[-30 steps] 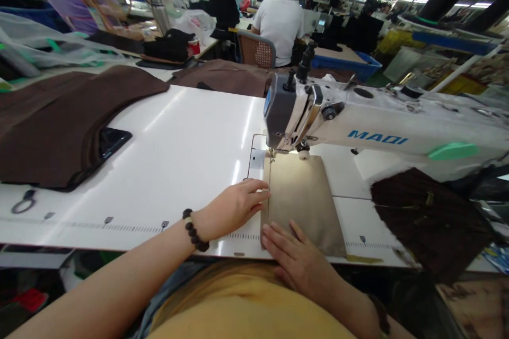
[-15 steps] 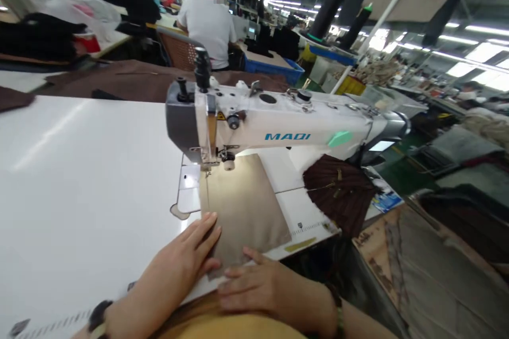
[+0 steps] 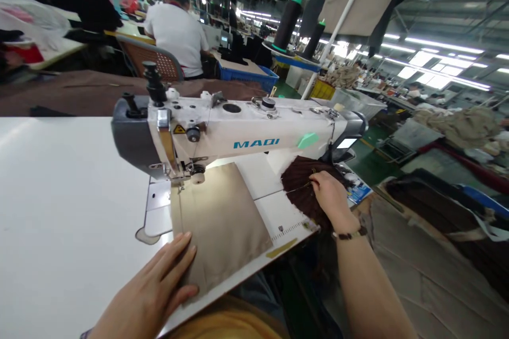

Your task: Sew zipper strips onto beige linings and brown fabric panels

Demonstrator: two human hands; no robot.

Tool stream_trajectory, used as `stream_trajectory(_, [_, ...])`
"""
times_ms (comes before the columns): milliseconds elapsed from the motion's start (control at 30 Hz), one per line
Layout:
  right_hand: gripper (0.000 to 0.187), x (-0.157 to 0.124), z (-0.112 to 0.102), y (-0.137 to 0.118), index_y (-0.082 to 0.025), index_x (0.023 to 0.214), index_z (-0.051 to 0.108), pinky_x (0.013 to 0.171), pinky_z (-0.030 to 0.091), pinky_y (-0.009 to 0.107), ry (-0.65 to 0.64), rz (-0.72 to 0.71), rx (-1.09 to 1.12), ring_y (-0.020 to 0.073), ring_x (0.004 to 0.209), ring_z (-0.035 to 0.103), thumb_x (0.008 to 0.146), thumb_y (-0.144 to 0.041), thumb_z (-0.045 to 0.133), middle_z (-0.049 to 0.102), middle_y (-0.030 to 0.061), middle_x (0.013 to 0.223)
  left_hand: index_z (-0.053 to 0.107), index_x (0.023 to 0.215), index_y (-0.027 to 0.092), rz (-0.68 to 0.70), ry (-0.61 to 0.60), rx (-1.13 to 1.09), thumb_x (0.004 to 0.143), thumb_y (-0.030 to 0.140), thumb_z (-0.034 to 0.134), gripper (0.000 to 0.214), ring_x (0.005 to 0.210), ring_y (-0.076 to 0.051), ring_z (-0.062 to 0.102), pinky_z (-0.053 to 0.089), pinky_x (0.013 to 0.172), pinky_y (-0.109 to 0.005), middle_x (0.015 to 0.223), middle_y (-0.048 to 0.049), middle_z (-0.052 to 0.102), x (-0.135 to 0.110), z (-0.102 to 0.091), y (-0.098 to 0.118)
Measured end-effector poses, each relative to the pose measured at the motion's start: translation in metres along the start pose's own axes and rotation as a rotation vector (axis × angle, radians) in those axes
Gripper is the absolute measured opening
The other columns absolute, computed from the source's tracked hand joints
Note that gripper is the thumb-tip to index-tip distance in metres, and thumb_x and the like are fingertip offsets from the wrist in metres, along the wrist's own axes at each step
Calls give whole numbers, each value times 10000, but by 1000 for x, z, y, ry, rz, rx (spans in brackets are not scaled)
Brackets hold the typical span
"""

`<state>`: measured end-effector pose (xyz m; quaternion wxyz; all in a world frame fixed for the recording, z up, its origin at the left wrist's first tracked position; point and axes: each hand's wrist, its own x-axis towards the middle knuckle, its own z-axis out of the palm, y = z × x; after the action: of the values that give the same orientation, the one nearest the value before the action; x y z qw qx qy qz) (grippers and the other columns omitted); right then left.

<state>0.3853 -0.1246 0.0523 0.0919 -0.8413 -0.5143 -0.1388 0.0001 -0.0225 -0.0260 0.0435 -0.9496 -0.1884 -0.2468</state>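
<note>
Here, a white-topped sewing table carries a MAQI sewing machine. Its presser foot sits at the far left corner of a tan fabric panel; a faint stitched line runs along the panel's left edge, the rest apparently unsewn. My left hand lies flat and spread on the panel's near end; my right hand pinches narrowly at dark brown pleated cloth, right of the panel.

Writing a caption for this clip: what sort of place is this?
Probably a garment factory: an industrial sewing machine, large thread cones, and a co-worker seated at another station in long rows.
</note>
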Motion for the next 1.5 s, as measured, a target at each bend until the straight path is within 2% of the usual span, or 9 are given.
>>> stream_trajectory(200, [243, 3, 17, -8, -196, 978, 612, 699, 439, 246, -82, -110, 26, 156, 844, 553, 772, -105, 519, 563, 36, 975, 629, 1086, 202, -27, -25, -17, 854, 569, 353, 514, 1021, -234, 592, 500, 867, -283, 1215, -70, 553, 2, -3, 1])
stream_trajectory(433, [126, 3, 24, -8, -179, 762, 601, 641, 435, 255, -11, -134, 131, 155, 767, 549, 769, -105, 499, 555, 45, 904, 584, 1135, 203, -11, -16, -18, 846, 549, 397, 488, 1032, -245, 585, 511, 854, -299, 1249, -79, 522, 0, -2, 0])
stream_trajectory(567, [102, 5, 13, 11, -172, 799, 583, 748, 456, 288, 157, -88, 271, 166, 808, 574, 796, -155, 482, 597, 47, 851, 583, 1125, 183, 0, -22, -11, 861, 537, 375, 488, 1033, -257, 584, 521, 836, -326, 1225, -103, 538, 1, -3, 0])
stream_trajectory(767, [218, -2, -28, 34, -136, 974, 543, 637, 505, 301, 454, 90, 433, 157, 668, 613, 861, -251, 396, 625, 62, 818, 561, 1147, 144, 12, -47, 59, 880, 553, 302, 552, 1075, -265, 556, 498, 877, -381, 1229, -131, 531, -1, 5, 4])
stream_trajectory(833, [203, -7, -45, 12, -172, 983, 567, 734, 500, 315, 493, 17, 455, 158, 772, 619, 856, -234, 421, 634, 57, 915, 554, 1150, 114, 2, -44, 80, 891, 551, 262, 586, 1092, -276, 540, 491, 883, -406, 1228, -151, 528, -4, 10, 7])
stream_trajectory(967, [220, -18, -55, -72, -190, 976, 570, 895, 452, 325, 422, -485, 529, 157, 1004, 562, 859, -124, 396, 615, 64, 1059, 512, 1180, 59, -58, -51, 53, 912, 472, 294, 539, 1118, -277, 514, 458, 926, -427, 1235, -185, 508, -6, 6, 17])
stream_trajectory(1167, [214, -36, -3, -178, -157, 943, 600, 913, 457, 335, -45, -1045, 511, 179, 1070, 514, 870, -117, 404, 550, 85, 1172, 454, 1221, 117, -284, -147, -152, 776, 285, 629, 507, 1108, -268, 501, 467, 932, -388, 1242, -162, 442, 2, -17, 31])
stream_trajectory(1300, [210, -40, 18, -201, -150, 1016, 589, 934, 443, 325, -210, -1087, 606, 160, 1050, 520, 864, -136, 445, 578, 68, 1127, 457, 1178, 134, -339, -106, -233, 727, 219, 669, 506, 1128, -270, 477, 454, 951, -414, 1261, -151, 394, 5, -23, 34])
stream_trajectory(1500, [279, -25, 23, -205, -131, 1049, 566, 977, 425, 332, -262, -868, 686, 148, 1096, 505, 866, -92, 360, 568, 92, 1144, 482, 1125, 71, -272, -92, -178, 702, 265, 708, 517, 1162, -305, 448, 448, 959, -422, 1288, -209, 406, 8, -28, 34])
